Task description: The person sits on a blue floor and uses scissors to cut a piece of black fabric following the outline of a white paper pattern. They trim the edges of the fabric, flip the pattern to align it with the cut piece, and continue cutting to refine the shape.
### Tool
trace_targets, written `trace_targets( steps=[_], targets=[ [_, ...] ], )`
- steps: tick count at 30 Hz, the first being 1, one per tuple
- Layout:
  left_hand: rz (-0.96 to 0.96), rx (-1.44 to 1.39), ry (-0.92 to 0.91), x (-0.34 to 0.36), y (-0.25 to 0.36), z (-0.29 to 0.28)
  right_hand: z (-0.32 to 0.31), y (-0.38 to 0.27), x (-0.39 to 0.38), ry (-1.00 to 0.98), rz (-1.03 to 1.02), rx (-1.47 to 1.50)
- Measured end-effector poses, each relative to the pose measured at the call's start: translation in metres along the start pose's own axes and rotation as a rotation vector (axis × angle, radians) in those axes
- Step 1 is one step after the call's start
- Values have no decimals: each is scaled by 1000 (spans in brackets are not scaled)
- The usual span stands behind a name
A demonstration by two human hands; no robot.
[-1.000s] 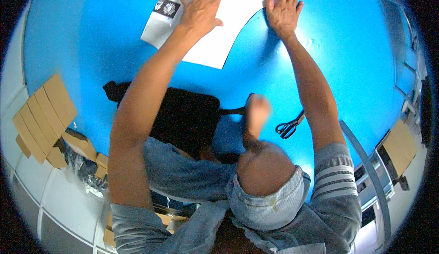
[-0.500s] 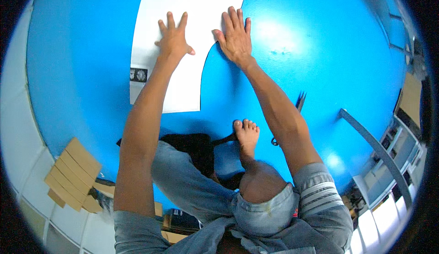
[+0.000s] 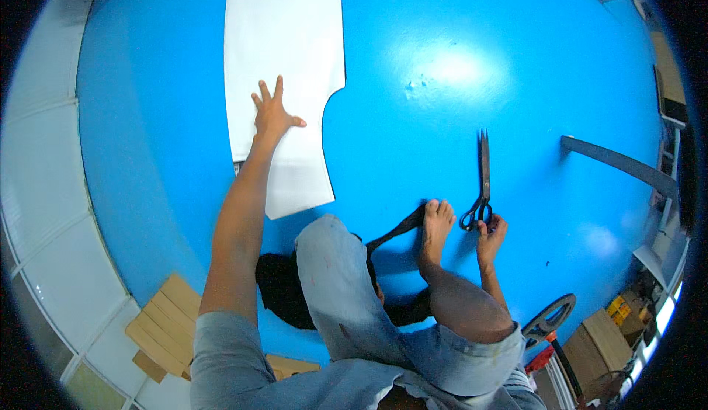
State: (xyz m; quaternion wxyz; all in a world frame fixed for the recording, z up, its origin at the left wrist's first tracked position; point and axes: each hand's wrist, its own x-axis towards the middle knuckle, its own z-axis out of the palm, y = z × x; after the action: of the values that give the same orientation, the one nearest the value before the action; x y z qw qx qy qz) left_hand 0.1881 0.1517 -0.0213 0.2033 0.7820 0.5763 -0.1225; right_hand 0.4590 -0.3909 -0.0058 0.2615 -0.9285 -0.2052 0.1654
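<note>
A long white sheet (image 3: 295, 34), with a curved notch cut into its right edge, lies on the blue surface; I cannot tell if it is fabric or paper. My left hand (image 3: 273, 119) presses flat on it, fingers spread. To the right, black-handled scissors (image 3: 484, 167) point away from me, blades together. At their handle loops my right hand (image 3: 492, 240) is closed, with thumb and fingers on the lower loop. My bare foot (image 3: 438, 222) rests just left of the handles. Black cloth (image 3: 284, 288) lies partly hidden under my legs, a narrow strip of it reaching the foot.
The blue surface (image 3: 413, 144) spreads widely around the sheet. A grey curved bar (image 3: 619, 159) stands at the right. Folded brown cardboard (image 3: 166, 325) is at the lower left, near pale floor tiles (image 3: 44, 152). A dark wheel (image 3: 549, 321) and boxes (image 3: 608, 340) sit at the lower right.
My right hand has left the sheet's right edge and come back to the scissors' handles. My left hand remains spread on the sheet. The view has shifted, and the scissors show fully.
</note>
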Motion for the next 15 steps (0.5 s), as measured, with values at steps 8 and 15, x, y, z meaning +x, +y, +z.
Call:
trace_targets(
  steps=[8, 15],
  targets=[
    [-28, -23, -43, 5, 10, -4, 1, -5, -16, -84, -200, -240],
    [-17, -124, -65, 5, 11, -10, -8, -43, 29, -297, 81, -175]
  ],
)
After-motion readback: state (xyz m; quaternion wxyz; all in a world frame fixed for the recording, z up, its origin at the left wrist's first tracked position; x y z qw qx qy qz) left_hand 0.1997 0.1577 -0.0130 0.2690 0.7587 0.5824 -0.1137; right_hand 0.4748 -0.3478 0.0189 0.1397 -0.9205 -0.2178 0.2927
